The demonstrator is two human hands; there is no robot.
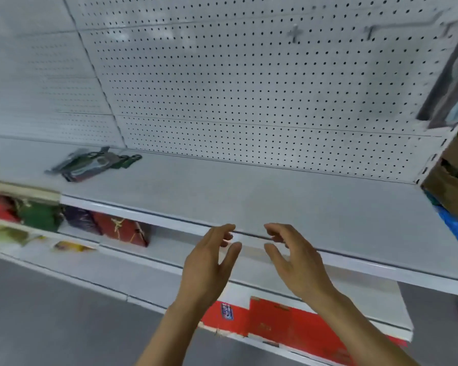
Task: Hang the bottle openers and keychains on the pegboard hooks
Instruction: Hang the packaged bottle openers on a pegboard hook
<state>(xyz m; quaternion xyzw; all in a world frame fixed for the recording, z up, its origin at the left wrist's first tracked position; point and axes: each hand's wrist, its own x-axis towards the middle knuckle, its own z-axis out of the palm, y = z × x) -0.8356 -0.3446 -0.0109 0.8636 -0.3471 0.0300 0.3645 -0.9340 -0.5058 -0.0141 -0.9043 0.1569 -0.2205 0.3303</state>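
Both hands, left (209,262) and right (296,262), hover with loose fingers, holding nothing. Reach left for the pile (93,162) on the shelf (275,196), and lift one card by its hang-hole for a hook (295,33).

Both empty hands (251,262) hover before the shelf (275,196) edge.
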